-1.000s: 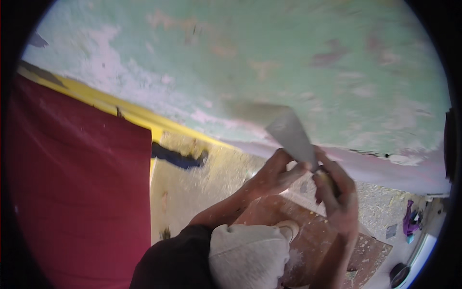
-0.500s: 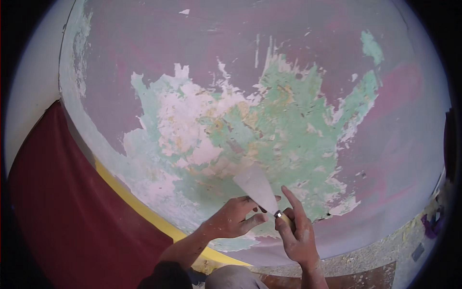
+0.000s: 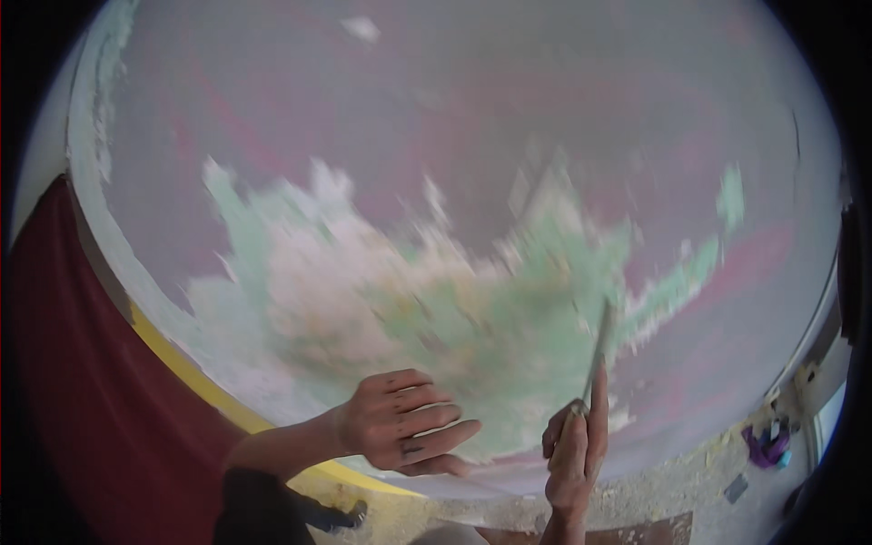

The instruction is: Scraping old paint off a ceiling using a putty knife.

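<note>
The wall (image 3: 436, 109) filled most of the view, grey-mauve with pink streaks, and its likeliest harm was a gouge, should a blade corner have met it at too steep an angle. The ragged patch (image 3: 445, 331) low on it showed green, whitish and faintly ochre, smeared by blur; its jagged edges might have torn further outward if pushed hard. Below, the floor (image 3: 672, 486) looked littered with pale bits, which could have made footing poor. The left hand (image 3: 413, 422) hung before the patch with its fingers loosely spread and nothing visible in it; whether it touched the wall could not be told. Strayed into the blade's path, it might have been nicked. The right hand (image 3: 577, 445) was wrapped around the scraper (image 3: 600, 338), index finger laid along it, so a slip could have scuffed that fingertip. The scraper stood near the patch's right side, its blade a thin grey sliver almost edge-on, pointing upward, its handle mostly hidden by the grip.
</note>
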Tool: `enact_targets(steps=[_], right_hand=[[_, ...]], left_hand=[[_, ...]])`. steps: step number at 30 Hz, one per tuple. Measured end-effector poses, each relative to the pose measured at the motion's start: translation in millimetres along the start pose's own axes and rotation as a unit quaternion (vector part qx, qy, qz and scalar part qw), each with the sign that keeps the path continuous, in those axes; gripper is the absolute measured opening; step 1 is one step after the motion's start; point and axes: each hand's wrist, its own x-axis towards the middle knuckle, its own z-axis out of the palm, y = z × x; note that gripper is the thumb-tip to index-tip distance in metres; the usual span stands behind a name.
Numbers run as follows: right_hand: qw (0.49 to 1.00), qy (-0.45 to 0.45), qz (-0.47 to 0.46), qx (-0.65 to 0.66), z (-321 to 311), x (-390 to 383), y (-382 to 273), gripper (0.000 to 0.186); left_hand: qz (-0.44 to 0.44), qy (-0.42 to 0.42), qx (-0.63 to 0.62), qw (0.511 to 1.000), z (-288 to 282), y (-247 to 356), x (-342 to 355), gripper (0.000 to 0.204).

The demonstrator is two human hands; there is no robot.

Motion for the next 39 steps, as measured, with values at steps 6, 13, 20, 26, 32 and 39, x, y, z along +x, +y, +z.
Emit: enact_targets(steps=[6,13,20,26,32,39], right_hand=[[0.994,-0.078,0.024,0.07,105,44,-132,0.055],[0.929,-0.173,0.229,-0.233,90,-2,-225,0.046],[0.821,-0.291,0.213,-0.441,146,41,-412,0.044],[0.79,-0.28,0.104,-0.535,221,90,-523,0.046],[0.808,-0.162,0.064,-0.563,359,118,-588,0.051],[0.809,-0.113,-0.052,-0.575,486,130,-565,0.051]], left_hand=[[-0.013,0.004,0.065,0.998,-220,-125,47,0.031],[-0.083,0.001,0.197,0.977,-452,-231,67,0.022],[-0.176,0.092,0.32,0.927,-642,-335,50,0.024],[-0.157,0.225,0.395,0.877,-746,-433,82,0.032],[-0.181,0.333,0.357,0.854,-788,-503,61,0.047],[-0.155,0.316,0.354,0.867,-783,-507,71,0.049]])
